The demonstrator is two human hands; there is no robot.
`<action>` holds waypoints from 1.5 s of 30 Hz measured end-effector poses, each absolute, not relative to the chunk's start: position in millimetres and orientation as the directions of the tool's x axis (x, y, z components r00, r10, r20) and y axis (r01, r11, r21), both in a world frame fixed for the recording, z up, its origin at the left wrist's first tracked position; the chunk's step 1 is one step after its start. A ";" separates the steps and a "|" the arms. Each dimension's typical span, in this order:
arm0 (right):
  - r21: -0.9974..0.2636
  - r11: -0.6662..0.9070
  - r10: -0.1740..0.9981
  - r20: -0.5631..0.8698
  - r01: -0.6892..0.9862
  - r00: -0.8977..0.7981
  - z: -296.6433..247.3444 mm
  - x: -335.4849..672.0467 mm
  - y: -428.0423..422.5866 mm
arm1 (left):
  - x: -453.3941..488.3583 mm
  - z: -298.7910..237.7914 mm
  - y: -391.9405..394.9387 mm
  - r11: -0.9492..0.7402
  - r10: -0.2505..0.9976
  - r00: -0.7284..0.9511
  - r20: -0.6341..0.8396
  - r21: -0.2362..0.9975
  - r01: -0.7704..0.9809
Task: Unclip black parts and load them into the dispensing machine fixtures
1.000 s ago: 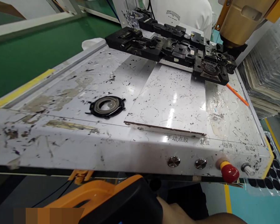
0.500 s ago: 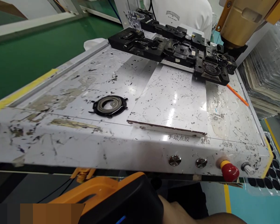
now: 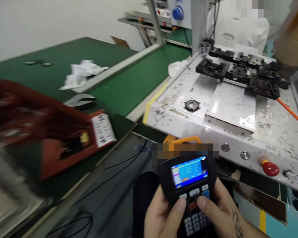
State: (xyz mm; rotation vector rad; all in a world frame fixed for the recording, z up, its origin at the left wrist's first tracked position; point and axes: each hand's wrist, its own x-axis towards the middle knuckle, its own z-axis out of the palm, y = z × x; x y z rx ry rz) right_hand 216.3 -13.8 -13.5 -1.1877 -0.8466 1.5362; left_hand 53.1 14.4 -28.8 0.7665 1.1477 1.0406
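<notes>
Both my hands hold a handheld controller (image 3: 189, 172) with a lit blue screen and a keypad, an orange part behind its top. My left hand (image 3: 161, 213) wraps its left side, thumb on the upper keys. My right hand (image 3: 220, 206) grips the right side, thumb tip over the keys near the middle. The fingers behind the controller are hidden. Beyond it, a black ring-shaped part (image 3: 192, 105) lies flat on the scuffed white machine bed (image 3: 172, 102), apart from my hands.
Black fixtures (image 3: 238, 71) line the bed's back. Metal buttons (image 3: 225, 147) and a red emergency-stop button (image 3: 270, 168) sit on its front. Left is a red lever press (image 3: 64, 132) on a green table (image 3: 54, 49). Black cables (image 3: 124, 160) hang nearby. A person in white (image 3: 248, 31) is behind.
The view has swung left and down, bringing the red press and green table into sight. The controller has come up into view with its screen facing me, and both hands now show on it.
</notes>
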 end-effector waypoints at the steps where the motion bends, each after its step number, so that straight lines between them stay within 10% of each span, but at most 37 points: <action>1: -0.920 -0.298 0.952 -0.307 -0.256 -0.007 -14.2 214.8 -17.1 | 52.6 -26.0 16.0 0.337 0.941 0.126 -0.314 0.907 -0.252; 12: -0.971 -0.228 0.970 -0.220 0.068 0.107 -18.3 211.2 -30.9 | 60.6 -13.3 18.3 0.229 0.954 0.270 -0.132 0.900 -0.370; 45: -0.974 -0.203 0.977 -0.195 0.099 0.087 -17.4 205.9 -42.8 | 51.3 -12.0 9.3 0.232 0.941 0.322 -0.099 0.884 -0.405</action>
